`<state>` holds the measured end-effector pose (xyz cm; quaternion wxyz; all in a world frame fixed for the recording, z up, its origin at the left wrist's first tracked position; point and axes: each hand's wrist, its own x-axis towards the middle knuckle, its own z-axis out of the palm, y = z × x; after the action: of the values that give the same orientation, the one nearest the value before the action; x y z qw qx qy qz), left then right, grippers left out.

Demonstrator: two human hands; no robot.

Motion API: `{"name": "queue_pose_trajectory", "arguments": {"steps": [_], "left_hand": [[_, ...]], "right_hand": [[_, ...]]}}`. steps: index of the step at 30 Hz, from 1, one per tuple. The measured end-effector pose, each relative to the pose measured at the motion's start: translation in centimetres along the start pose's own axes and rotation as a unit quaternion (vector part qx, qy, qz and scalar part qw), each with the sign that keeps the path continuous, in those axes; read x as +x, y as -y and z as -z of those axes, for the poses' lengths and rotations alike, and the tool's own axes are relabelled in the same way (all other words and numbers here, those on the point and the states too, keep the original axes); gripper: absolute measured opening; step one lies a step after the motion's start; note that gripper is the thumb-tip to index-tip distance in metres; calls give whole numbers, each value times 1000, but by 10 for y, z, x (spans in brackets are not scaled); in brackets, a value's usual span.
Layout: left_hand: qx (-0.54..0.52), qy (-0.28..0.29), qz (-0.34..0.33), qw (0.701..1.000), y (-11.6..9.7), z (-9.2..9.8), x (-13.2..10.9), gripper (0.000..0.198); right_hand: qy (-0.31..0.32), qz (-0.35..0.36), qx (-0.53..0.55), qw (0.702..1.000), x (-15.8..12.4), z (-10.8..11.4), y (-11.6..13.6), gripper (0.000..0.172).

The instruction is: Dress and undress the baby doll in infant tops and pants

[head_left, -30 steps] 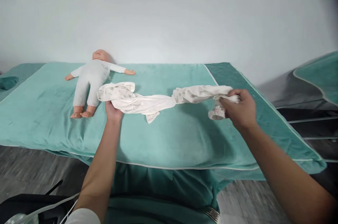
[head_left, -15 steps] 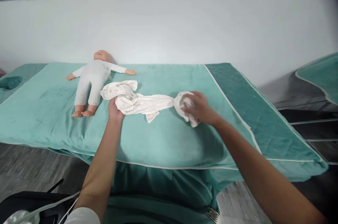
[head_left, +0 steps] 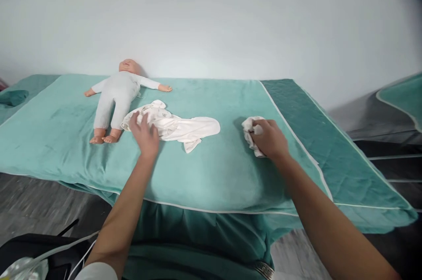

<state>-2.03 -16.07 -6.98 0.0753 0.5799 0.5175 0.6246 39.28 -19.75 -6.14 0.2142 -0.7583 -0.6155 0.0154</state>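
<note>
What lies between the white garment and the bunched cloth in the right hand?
Only bare teal bed cover, in the head view. The left hand rests on the white garment; the right hand grips the bunched cloth, apart from it.

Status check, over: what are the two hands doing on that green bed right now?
Left hand flat on white garment. Right hand clutching small white cloth. Doll lies beside garment.

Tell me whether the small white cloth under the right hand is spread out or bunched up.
Bunched up: the small white cloth is a crumpled wad, gripped by the right hand on the teal bed cover.
</note>
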Motion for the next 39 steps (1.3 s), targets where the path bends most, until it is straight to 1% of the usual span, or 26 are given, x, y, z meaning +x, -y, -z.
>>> {"name": "queue_pose_trajectory", "arguments": {"steps": [1, 3, 5, 6, 7, 9, 11, 13, 15, 17, 19, 20, 22, 25, 26, 27, 28, 30, 32, 34, 35, 36, 37, 39], "left_hand": [[-11, 41, -19, 999, -1, -5, 3, 43], [0, 122, -51, 991, -2, -16, 12, 37], [76, 203, -76, 973, -4, -26, 25, 37], [133, 244, -90, 956, -5, -30, 32, 39], [194, 283, -107, 933, -6, -33, 40, 42], [303, 348, -148, 875, -8, -37, 55, 47], [374, 409, -175, 813, -10, -42, 69, 50], [411, 464, -182, 763, -9, -48, 80, 49], [428, 494, -191, 733, -8, -55, 89, 44], [436, 499, -209, 719, -8, -60, 95, 37], [431, 497, -213, 722, -11, -61, 98, 33], [422, 492, -210, 732, -15, -59, 99, 33], [392, 456, -207, 771, -25, -50, 100, 34], [330, 360, -230, 842, -50, -32, 103, 28], [309, 328, -240, 860, -60, -25, 104, 25], [291, 298, -250, 874, -69, -19, 106, 22], [274, 272, -259, 885, -78, -13, 108, 20], [246, 228, -273, 902, -95, -4, 111, 16], [225, 200, -281, 911, -108, 4, 113, 12], [210, 184, -284, 917, -118, 10, 113, 10], [207, 180, -284, 919, -122, 12, 113, 10], [208, 177, -283, 919, -125, 15, 112, 11], [214, 176, -282, 919, -126, 18, 110, 11], [233, 181, -281, 914, -126, 26, 107, 13]], "right_hand": [[-4, -10, -12, 1000, 0, 0, -5, 35], [-8, 6, -42, 999, 0, 1, -9, 36], [-2, 38, -66, 997, 1, 5, -9, 34], [11, 55, -79, 995, 1, 9, -9, 33], [29, 67, -92, 993, 1, 13, -10, 33], [71, 78, -120, 987, 2, 22, -12, 35], [94, 74, -136, 983, 3, 28, -13, 35], [101, 60, -143, 983, 4, 32, -8, 33], [104, 57, -143, 983, 5, 31, 8, 33], [95, 80, -115, 986, 6, 25, 35, 38], [74, 125, -39, 989, 8, 14, 69, 39], [68, 146, 12, 987, 9, 6, 87, 37], [96, 194, 121, 969, 15, -11, 123, 38], [120, 187, 250, 942, 26, -31, 171, 46], [132, 186, 287, 930, 30, -34, 185, 48], [146, 187, 322, 917, 34, -34, 198, 45], [151, 187, 351, 905, 37, -31, 209, 38], [133, 193, 390, 891, 41, -18, 229, 22], [120, 208, 420, 875, 42, 0, 242, 14], [155, 227, 439, 855, 41, 17, 248, 14], [175, 231, 439, 851, 40, 24, 248, 13], [178, 231, 430, 855, 40, 29, 246, 11], [160, 228, 414, 867, 39, 34, 242, 11], [82, 213, 387, 893, 40, 44, 228, 14]]}}
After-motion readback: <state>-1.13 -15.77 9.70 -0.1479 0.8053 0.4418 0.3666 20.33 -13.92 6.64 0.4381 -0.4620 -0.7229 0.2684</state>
